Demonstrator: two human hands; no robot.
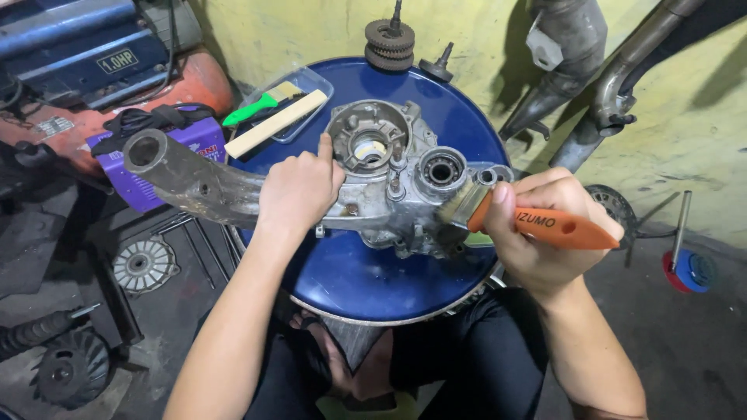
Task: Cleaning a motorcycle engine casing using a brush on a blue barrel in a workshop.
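- Head view: left hand [299, 190] presses flat on the grey engine casing [389, 183], fingers together, forefinger raised, atop the blue drum lid [366, 280].
- Right hand [537, 233], fingers clamped around an orange-handled brush [498, 214], bristles touching the casing's right side.
- The casing looks still grimy; cleaning seems partway.

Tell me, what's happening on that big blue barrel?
A person sits at a blue drum used as a table. Their left hand presses down on a grey metal engine casing lying on the drum lid. Their right hand holds a paintbrush with an orange handle, its bristles touching the casing's right side near a round bearing. Behind the casing sit a clear tray with a green-handled brush and a stack of gears.
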